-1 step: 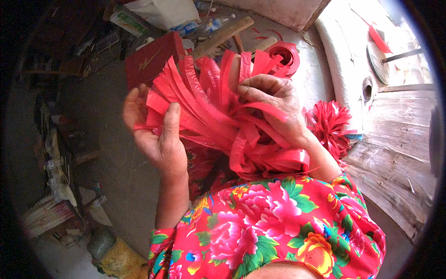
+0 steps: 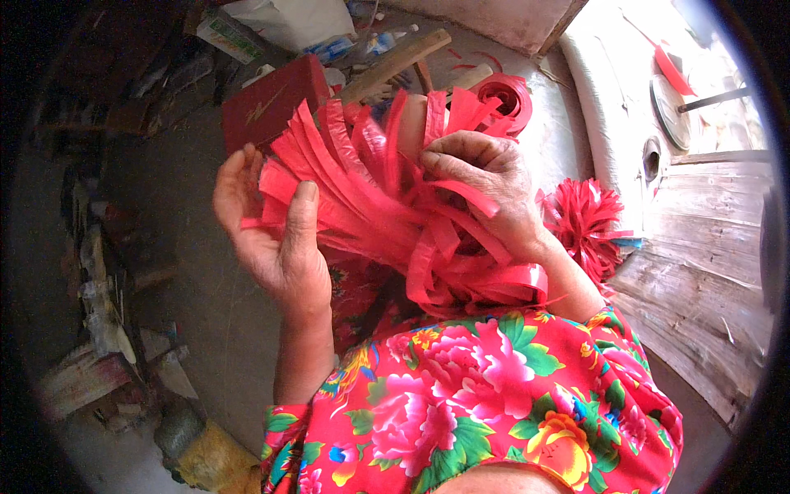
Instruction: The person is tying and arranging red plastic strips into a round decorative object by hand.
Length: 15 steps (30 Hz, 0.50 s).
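Note:
A bushy bundle of shiny red plastic strips (image 2: 362,198) fills the space between my hands, above my lap. Several strips curl into loops on its near right side. Cupped at the left ends of the strips, my left hand (image 2: 276,239) has its thumb raised well apart from its fingers, with strip ends lying between them. My right hand (image 2: 485,181) is closed at the bundle's right side, fingertips pinched, and a strip comes out below its fingers. The bundle's middle is partly hidden by loops and by that hand.
Beyond the bundle lie a roll of red strip (image 2: 504,99), a dark red box (image 2: 271,99) and a wooden bar (image 2: 395,66). A finished-looking red pompom (image 2: 584,222) sits at right by wooden planks (image 2: 699,280). Clutter lines the left side.
My left hand has shifted slightly left and its fingers have loosened from the strip ends. Some strips near the top have moved apart. My right hand has stayed nearly still.

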Tool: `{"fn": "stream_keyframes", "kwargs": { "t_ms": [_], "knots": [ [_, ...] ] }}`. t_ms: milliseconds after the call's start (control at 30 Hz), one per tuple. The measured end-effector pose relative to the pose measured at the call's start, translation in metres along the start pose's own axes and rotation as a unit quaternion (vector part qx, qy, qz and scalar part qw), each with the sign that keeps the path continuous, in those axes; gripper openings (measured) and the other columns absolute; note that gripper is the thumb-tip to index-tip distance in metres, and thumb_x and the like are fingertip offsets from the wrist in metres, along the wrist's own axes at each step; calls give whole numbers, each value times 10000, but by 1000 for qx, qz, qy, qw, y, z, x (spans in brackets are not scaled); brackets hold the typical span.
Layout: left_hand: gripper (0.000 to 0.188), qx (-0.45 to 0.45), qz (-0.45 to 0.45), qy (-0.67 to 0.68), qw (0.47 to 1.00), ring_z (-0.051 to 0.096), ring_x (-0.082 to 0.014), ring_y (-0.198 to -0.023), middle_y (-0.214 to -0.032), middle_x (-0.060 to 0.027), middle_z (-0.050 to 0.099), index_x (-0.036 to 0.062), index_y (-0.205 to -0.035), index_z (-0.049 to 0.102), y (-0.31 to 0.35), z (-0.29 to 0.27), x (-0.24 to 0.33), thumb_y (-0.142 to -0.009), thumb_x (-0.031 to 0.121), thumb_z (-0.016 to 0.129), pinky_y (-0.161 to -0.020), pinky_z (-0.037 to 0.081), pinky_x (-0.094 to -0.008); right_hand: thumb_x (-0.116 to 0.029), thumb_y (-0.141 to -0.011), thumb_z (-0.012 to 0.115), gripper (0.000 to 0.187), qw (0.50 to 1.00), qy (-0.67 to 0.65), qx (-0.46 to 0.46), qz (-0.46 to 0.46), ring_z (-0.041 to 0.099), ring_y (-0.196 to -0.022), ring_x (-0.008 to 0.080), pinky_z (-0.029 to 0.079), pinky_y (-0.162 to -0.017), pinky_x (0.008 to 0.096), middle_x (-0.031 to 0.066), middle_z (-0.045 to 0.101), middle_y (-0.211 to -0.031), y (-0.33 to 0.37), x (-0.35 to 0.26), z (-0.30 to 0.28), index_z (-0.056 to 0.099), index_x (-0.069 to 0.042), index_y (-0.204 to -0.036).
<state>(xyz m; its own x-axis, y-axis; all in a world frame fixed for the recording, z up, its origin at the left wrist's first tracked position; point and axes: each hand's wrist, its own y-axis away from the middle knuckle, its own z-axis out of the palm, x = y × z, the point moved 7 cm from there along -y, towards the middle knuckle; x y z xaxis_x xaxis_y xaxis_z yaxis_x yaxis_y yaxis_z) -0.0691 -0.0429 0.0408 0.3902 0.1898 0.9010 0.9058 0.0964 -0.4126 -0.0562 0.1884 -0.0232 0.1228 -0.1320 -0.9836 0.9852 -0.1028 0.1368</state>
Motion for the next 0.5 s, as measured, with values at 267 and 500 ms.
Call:
{"fn": "stream_keyframes", "kwargs": {
  "t_ms": [267,500],
  "knots": [
    [520,-4,32,-53,998,492,-213,-1247,-1342,-134,511,-9,-1364,425,5,8,2,-894,17,646,-1088,367,-357,-79,-877,673,167,1000,13,-8,-12,650,-784,126,531,-721,284,76,722,-871,-4,7,12,687,44,-989],
    [456,-79,257,-133,954,500,-365,-1231,-1290,-207,512,-52,-1281,468,2,12,53,-859,-9,634,-1065,391,-471,-15,-900,656,119,983,155,-61,-81,603,-867,65,505,-793,226,20,697,-930,0,3,21,673,10,-1015]
  ]
}}
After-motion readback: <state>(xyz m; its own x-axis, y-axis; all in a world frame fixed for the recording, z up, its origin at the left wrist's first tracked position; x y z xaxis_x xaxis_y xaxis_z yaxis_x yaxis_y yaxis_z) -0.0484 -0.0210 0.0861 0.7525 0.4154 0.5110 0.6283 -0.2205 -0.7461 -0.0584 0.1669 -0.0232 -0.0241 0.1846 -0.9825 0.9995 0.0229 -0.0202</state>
